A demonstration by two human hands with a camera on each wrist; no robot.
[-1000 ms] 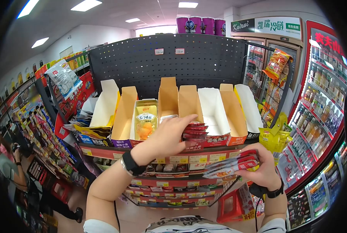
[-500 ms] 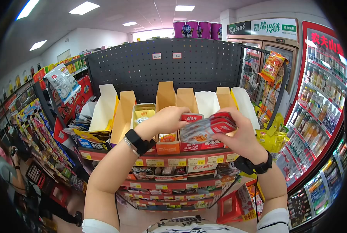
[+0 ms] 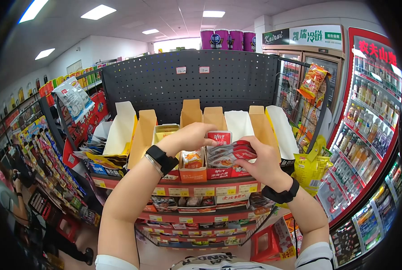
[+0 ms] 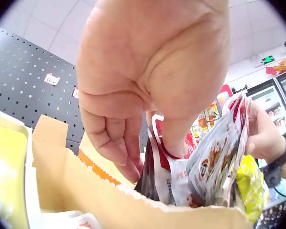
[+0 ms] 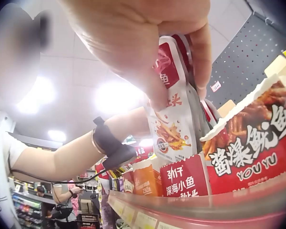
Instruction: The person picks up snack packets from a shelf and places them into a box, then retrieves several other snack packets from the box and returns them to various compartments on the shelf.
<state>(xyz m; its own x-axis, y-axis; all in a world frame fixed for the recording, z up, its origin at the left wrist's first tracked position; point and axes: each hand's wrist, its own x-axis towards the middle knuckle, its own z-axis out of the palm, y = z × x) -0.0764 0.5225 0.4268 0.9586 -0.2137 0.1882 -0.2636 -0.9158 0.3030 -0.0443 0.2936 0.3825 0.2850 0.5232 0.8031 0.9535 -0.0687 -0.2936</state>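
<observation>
My right hand [image 3: 265, 165] grips a fanned stack of red-and-white snack packets [image 3: 230, 155] between thumb and fingers. In the right wrist view the packets [image 5: 169, 126] stand upright, their lower ends at the mouth of a red-fronted cardboard box [image 5: 181, 183]. My left hand [image 3: 189, 137] reaches over the same box from the left. In the left wrist view its thumb lies on the front of other upright packets [image 4: 169, 174] inside the box, with the fingers behind them. The two groups of packets stand side by side, faces nearly parallel.
An orange box [image 3: 193, 174] with packets stands left of the red one, and a red squid box [image 5: 252, 150] to its right. Tall open box lids line the shelf before a dark pegboard [image 3: 192, 85]. Yellow bags [image 3: 311, 171] hang at the right end.
The right hand has brought its stack from low on the right up and left to the red box, lowering it at the mouth. The left hand stays at the packets there.
</observation>
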